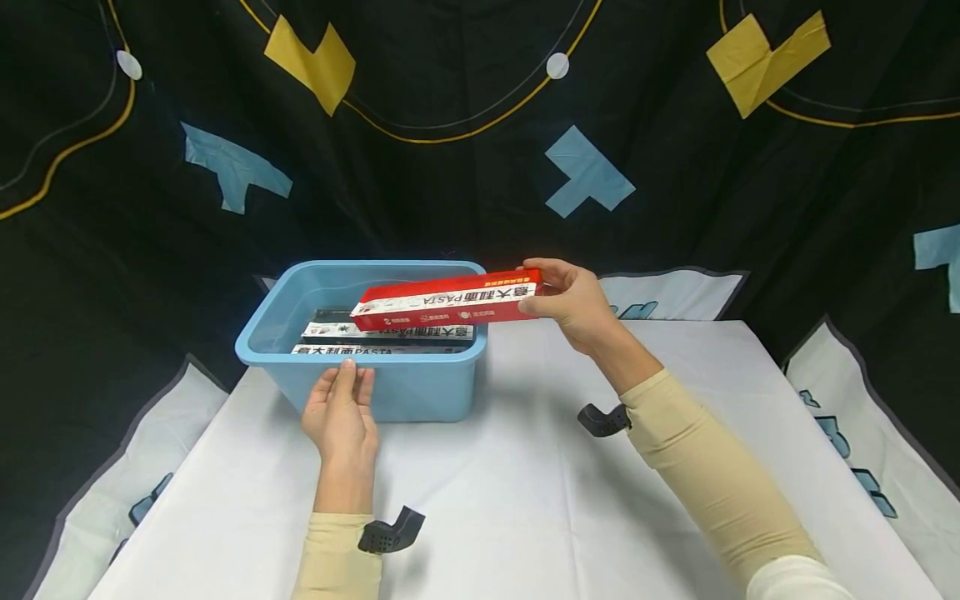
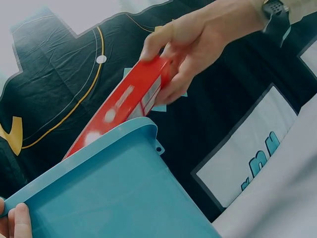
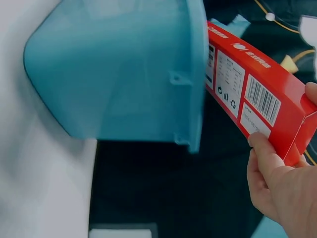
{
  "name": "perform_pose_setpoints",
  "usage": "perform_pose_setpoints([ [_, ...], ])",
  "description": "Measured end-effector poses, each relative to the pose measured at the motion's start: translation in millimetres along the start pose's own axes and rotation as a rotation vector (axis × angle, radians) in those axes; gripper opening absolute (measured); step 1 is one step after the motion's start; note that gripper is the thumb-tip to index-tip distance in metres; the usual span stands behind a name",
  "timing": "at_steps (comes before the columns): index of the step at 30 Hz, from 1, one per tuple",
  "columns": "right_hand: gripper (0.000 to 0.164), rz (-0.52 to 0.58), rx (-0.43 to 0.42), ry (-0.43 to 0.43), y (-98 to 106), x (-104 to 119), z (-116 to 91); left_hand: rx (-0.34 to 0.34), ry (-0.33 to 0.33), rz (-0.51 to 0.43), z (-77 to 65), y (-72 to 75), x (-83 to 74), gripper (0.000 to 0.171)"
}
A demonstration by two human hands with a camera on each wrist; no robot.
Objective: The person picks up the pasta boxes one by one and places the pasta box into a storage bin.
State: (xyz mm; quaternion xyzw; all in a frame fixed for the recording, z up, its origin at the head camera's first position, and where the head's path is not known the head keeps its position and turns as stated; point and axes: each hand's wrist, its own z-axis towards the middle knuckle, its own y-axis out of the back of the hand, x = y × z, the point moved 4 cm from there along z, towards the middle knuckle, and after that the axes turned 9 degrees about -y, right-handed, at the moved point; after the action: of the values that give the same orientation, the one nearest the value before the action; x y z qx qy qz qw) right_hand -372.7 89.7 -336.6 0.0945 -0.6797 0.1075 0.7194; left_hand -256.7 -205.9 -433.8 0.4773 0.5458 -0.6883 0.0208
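Observation:
A red pasta box (image 1: 446, 300) is held by its right end in my right hand (image 1: 566, 304), thumb on the near side and fingers behind. Its left part hangs over the blue plastic bin (image 1: 420, 392), tilted slightly, with the left end lower. In the right wrist view the box (image 3: 247, 84) shows a barcode and white label panels. My left hand (image 1: 343, 412) grips the bin's front rim, thumb on top and fingers against the outer wall. Inside the bin lie black-and-white pasta boxes (image 1: 341, 351), partly hidden by the red box and rim.
The bin stands on a white-covered table (image 1: 510, 483) near its back edge. Behind hangs a black cloth (image 1: 450, 192) with yellow and blue tape pieces. White printed cloth panels (image 1: 675, 292) show beyond the table's edges.

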Motion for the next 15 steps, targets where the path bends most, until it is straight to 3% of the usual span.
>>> perform_pose_setpoints([
  [6, 0.06, -0.039, 0.004, -0.092, -30, -16, 17, -0.011, 0.008, 0.002, -1.5, 1.1, -3.1, 0.036],
  [15, 0.064, -0.132, 0.03, -0.179, -50, -19, 40, -0.007, 0.011, -0.011, -0.9, -0.5, 0.1, 0.035],
])
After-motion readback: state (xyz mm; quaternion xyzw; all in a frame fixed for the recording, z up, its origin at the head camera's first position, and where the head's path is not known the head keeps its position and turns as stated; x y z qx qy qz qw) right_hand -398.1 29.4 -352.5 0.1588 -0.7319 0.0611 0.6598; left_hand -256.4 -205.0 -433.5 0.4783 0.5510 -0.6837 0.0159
